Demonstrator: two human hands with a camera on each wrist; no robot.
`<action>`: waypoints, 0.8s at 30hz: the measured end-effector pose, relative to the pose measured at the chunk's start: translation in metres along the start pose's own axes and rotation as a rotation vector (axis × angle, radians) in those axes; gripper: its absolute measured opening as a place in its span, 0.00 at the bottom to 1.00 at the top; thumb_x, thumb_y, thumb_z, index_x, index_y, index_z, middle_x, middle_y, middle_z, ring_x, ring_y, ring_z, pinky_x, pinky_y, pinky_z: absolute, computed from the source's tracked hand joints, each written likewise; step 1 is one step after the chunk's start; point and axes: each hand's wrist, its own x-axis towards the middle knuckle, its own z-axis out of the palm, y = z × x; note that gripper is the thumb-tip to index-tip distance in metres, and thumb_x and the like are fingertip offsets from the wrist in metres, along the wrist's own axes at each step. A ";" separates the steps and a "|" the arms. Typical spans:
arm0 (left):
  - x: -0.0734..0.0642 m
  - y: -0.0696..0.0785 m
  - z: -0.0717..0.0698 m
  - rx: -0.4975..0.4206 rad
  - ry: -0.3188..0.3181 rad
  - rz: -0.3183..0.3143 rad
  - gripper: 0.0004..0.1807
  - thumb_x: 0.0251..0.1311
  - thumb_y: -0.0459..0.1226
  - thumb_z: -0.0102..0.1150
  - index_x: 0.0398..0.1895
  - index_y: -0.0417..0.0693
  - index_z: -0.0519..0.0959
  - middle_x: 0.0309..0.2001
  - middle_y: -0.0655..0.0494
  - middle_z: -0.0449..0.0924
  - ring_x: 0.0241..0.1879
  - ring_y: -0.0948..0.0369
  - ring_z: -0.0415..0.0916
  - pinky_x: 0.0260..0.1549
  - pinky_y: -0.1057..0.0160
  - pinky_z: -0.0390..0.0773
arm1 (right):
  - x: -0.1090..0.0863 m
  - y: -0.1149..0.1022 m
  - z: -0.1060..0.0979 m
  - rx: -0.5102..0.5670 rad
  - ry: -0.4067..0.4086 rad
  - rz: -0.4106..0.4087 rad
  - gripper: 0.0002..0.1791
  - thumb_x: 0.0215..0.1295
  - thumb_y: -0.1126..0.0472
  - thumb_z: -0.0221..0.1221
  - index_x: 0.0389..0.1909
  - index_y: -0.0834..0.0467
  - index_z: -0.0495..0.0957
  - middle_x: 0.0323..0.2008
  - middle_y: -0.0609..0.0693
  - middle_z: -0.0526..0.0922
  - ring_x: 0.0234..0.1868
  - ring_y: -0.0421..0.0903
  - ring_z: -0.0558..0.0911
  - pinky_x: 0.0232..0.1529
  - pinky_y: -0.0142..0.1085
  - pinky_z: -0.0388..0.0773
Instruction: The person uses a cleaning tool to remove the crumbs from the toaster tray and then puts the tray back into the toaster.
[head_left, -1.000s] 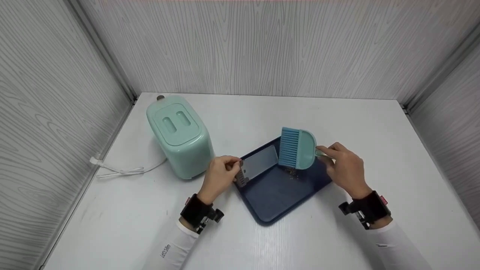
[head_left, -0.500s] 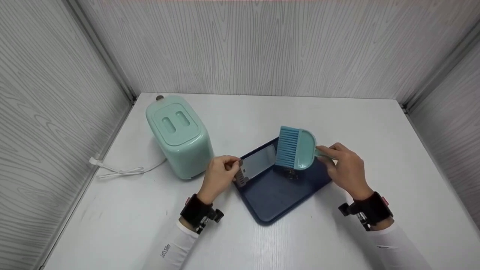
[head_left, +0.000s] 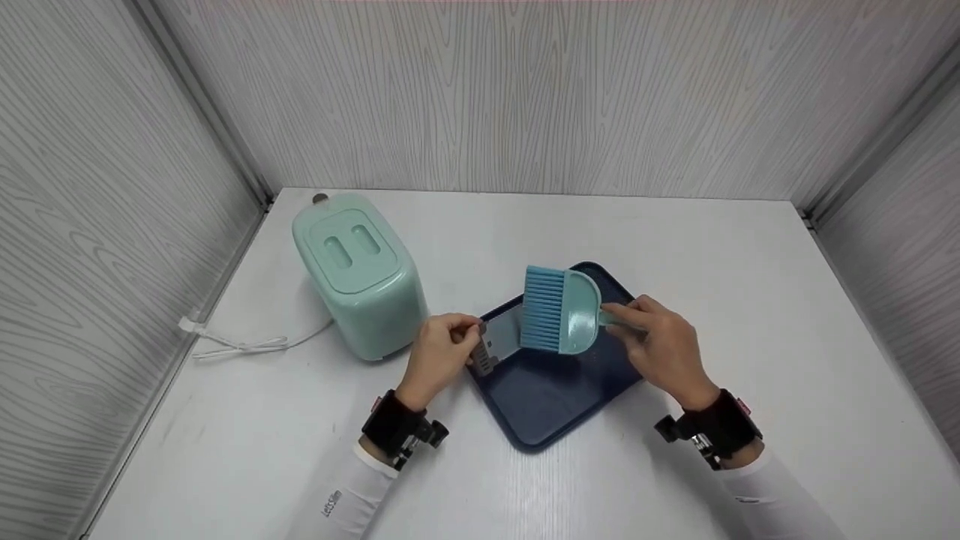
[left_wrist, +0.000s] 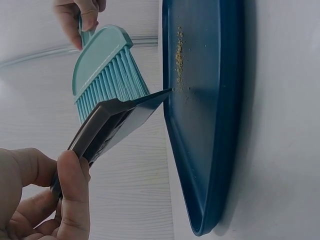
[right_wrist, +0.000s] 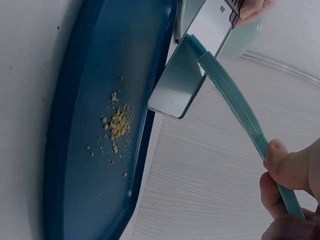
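My left hand point(head_left: 437, 356) pinches the slotted grey end of a shiny metal crumb tray point(head_left: 503, 331), held tilted over a dark blue rectangular tray point(head_left: 540, 409). With my right hand point(head_left: 667, 346) I grip the thin handle of a teal hand brush point(head_left: 580, 315). Its blue bristles lie across the crumb tray and hide the far part of it in the head view. In the right wrist view the bristle tips meet the metal face near my left fingers. A pile of yellowish-brown crumbs point(right_wrist: 120, 124) lies in the blue tray, below the crumb tray's lower end.
A mint-green toaster point(head_left: 360, 277) with a lid stands left of the blue tray. Its white cord point(head_left: 244, 346), bundled, lies farther left on the white table point(head_left: 247, 442). Wood-patterned panels point(head_left: 480, 97) enclose the back and sides.
My right hand has carried the brush left and slightly toward me, so the bristles now cover more of the crumb tray. My left hand and the blue tray stay put.
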 end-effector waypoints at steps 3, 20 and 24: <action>0.000 0.000 0.000 0.006 0.005 0.004 0.10 0.70 0.30 0.61 0.47 0.36 0.89 0.38 0.44 0.90 0.21 0.67 0.77 0.23 0.71 0.82 | -0.001 -0.003 0.001 -0.001 -0.005 -0.017 0.18 0.56 0.69 0.76 0.49 0.55 0.92 0.30 0.51 0.83 0.26 0.38 0.75 0.26 0.29 0.72; -0.001 0.000 -0.002 0.030 0.002 0.025 0.10 0.71 0.30 0.60 0.46 0.36 0.89 0.35 0.45 0.88 0.21 0.67 0.76 0.23 0.71 0.81 | -0.004 0.002 0.002 -0.089 0.033 -0.094 0.20 0.55 0.71 0.76 0.49 0.55 0.92 0.31 0.52 0.84 0.24 0.39 0.75 0.22 0.31 0.73; 0.000 0.000 -0.001 0.032 0.004 0.020 0.10 0.71 0.30 0.60 0.46 0.37 0.89 0.34 0.45 0.88 0.21 0.67 0.76 0.23 0.71 0.81 | -0.004 0.005 0.002 -0.108 0.037 -0.096 0.20 0.54 0.71 0.76 0.49 0.55 0.92 0.30 0.52 0.83 0.24 0.39 0.75 0.22 0.30 0.71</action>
